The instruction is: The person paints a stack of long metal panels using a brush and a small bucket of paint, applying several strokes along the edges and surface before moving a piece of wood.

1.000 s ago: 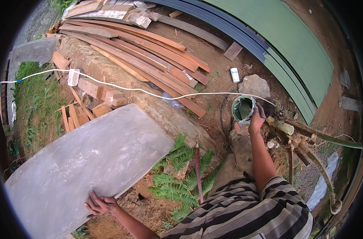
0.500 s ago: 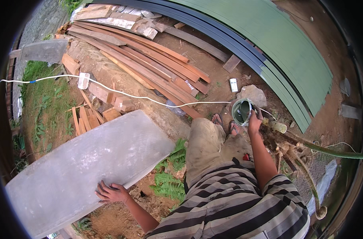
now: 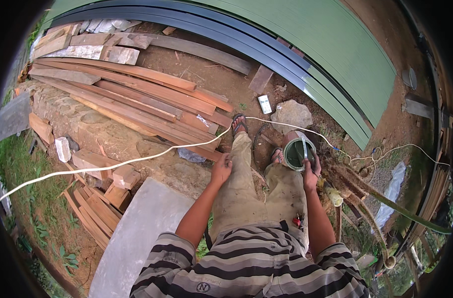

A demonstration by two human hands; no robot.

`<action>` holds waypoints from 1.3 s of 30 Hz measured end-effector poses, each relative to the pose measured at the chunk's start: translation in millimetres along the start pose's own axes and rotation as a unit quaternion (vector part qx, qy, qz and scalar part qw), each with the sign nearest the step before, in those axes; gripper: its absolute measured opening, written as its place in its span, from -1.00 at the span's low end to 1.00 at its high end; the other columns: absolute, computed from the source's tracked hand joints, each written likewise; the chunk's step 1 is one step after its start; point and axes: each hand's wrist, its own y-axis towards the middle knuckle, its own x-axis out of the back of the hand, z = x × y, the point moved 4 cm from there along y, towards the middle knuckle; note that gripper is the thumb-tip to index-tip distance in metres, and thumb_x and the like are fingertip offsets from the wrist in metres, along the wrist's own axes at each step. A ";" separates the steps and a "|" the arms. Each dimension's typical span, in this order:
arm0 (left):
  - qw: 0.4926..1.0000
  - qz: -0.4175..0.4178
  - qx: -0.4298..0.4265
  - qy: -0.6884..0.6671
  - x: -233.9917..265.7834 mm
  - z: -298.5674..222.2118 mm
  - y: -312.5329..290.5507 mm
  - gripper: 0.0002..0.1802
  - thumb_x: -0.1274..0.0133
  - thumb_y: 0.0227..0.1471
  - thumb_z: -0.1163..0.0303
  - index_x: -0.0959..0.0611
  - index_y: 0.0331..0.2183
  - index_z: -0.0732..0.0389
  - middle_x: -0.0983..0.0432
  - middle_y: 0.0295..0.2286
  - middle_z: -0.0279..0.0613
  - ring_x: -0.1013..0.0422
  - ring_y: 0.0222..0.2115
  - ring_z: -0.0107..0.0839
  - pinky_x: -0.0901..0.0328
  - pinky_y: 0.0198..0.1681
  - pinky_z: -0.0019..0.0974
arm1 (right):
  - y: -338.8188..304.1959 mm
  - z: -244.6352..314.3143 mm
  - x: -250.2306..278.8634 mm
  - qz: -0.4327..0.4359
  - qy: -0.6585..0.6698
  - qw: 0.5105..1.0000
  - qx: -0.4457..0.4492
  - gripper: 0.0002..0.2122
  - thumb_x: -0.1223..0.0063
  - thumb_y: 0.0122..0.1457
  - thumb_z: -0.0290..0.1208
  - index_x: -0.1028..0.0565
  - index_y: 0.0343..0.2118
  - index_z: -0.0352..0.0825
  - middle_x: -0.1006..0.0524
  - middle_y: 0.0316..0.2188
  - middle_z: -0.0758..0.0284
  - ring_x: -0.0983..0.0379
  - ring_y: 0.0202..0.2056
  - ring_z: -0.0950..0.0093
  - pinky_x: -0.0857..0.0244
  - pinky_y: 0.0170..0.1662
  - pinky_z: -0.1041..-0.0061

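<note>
My right hand (image 3: 312,172) grips the near rim of a round bucket (image 3: 292,137) with a reddish-brown outside and dark green inside. A narrow pale strip (image 3: 305,148) crosses the bucket's mouth beside my fingers; I cannot tell whether it is a tool or part of the bucket. My left hand (image 3: 221,172) hangs beside my left thigh, its fingers loosely bent and nothing visible in them. Below that hand lies a smooth grey slab (image 3: 144,218), apart from it. A white cable (image 3: 137,163) runs across the ground behind both hands.
Stacked brown planks (image 3: 137,94) lie ahead to the left, and long green metal sheets (image 3: 306,37) cross the far side. A rock (image 3: 292,115) and a white can (image 3: 264,104) are beyond my feet. A cut pale stalk (image 3: 334,194) stands right of the bucket.
My left hand has lifted off the grey slab and come in beside my thigh. My body has turned left and stepped forward; the bucket, still in my right hand, now tilts toward me.
</note>
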 end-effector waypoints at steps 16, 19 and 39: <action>0.997 0.012 0.033 0.075 -280.5 91.0 444.0 -0.40 -0.21 -0.14 0.01 -0.58 -0.22 0.35 -0.56 -0.25 0.17 -0.48 -0.17 0.02 -0.34 -0.10 -0.11 | 23.8 -144.5 -107.7 0.053 -0.058 0.995 -0.063 -0.49 -0.01 0.07 -0.46 -0.31 0.14 -0.41 -0.56 -0.34 0.24 -0.48 -0.22 0.43 -0.29 -0.03 0.42; 0.989 -0.010 0.091 0.115 -327.3 110.7 487.9 -0.22 -0.26 -0.24 -0.13 -0.53 -0.12 0.31 -0.56 -0.21 0.11 -0.48 -0.15 0.02 -0.36 -0.11 -0.08 | 31.0 -156.1 -105.5 0.088 -0.081 0.992 -0.045 -0.49 -0.03 0.03 -0.43 -0.35 0.10 -0.45 -0.56 -0.35 0.19 -0.50 -0.25 0.37 -0.32 -0.04 0.39; 0.961 -0.099 -0.257 0.026 -111.0 -33.6 272.4 -0.20 -0.36 -0.38 0.36 -0.42 0.00 0.18 -0.40 -0.10 -0.04 -0.33 -0.04 -0.03 -0.22 0.05 -0.10 | 18.8 -98.3 -126.3 0.212 -0.149 0.965 0.027 -0.48 0.02 0.02 -0.64 -0.32 0.13 -0.42 -0.48 -0.37 0.21 -0.42 -0.34 0.40 -0.32 -0.16 0.43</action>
